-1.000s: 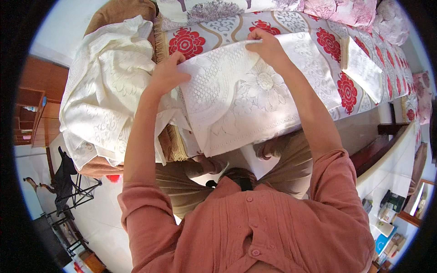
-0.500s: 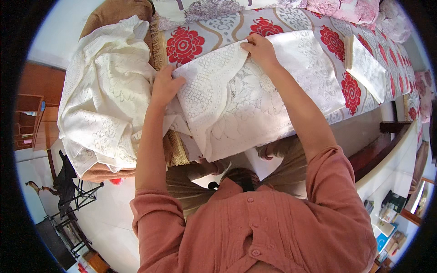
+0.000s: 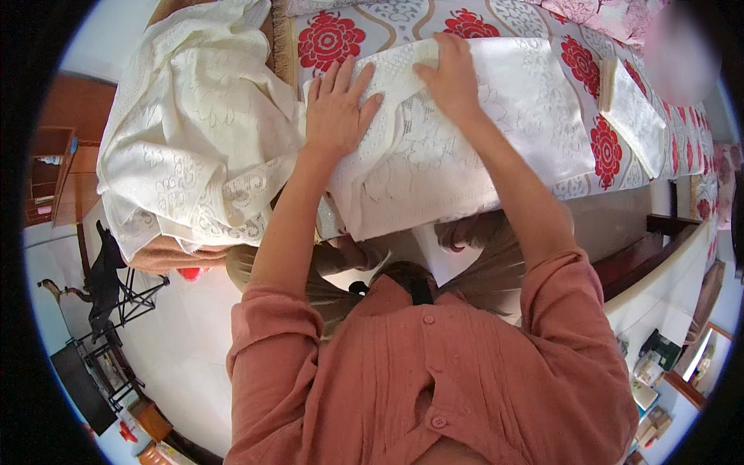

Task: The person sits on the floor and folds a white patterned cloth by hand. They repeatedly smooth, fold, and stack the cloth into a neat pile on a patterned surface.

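A white lace cloth (image 3: 442, 178), partly folded over at its left side, is spread on the patterned seat in front of me. My left hand (image 3: 335, 108) rests flat on its left part, fingers spread. At the cloth's far edge lies my right hand (image 3: 452, 77), its thumb apart from the fingers, which stretch over the folded layer. Neither hand grips the fabric. To the left, a second white lace cloth (image 3: 209, 116) is heaped loosely over the brown armrest.
A small folded white cloth (image 3: 632, 116) lies farther right on the red-flowered seat cover (image 3: 607, 155). Pink patterned cushions (image 3: 597, 19) line the back. A black folding stand (image 3: 116, 294) is on the floor at left, and a dark wooden frame (image 3: 643, 256) at right.
My left hand has let go of the cloth's left edge and moved right, now flat on it. My right hand has released its pinch and opened. The left side of the cloth lies folded inward.
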Demonstrator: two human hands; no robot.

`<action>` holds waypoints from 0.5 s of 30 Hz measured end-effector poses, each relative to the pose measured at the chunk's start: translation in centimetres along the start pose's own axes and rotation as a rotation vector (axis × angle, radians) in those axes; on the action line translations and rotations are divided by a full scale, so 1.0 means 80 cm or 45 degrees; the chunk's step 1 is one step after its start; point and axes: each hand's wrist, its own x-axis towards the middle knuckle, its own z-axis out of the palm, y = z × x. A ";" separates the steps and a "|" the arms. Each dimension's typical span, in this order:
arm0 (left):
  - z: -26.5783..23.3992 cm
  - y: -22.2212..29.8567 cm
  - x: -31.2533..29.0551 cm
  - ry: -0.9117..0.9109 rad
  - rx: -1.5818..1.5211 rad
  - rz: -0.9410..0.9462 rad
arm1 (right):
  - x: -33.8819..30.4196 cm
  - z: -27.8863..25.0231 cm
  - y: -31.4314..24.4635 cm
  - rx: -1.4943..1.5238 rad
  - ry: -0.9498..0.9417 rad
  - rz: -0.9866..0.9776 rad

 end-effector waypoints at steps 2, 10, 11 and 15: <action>-0.001 -0.001 -0.002 0.008 0.052 -0.034 | -0.042 -0.015 -0.053 0.039 -0.204 -0.105; -0.030 0.012 -0.077 -0.097 -0.048 -0.153 | -0.242 -0.094 -0.131 0.057 -0.822 -0.517; -0.035 0.018 -0.086 -0.107 -0.052 -0.154 | -0.244 -0.102 -0.127 0.071 -0.815 -0.525; -0.042 0.033 -0.103 -0.128 -0.054 -0.184 | -0.226 -0.133 -0.107 -0.032 -0.754 -0.371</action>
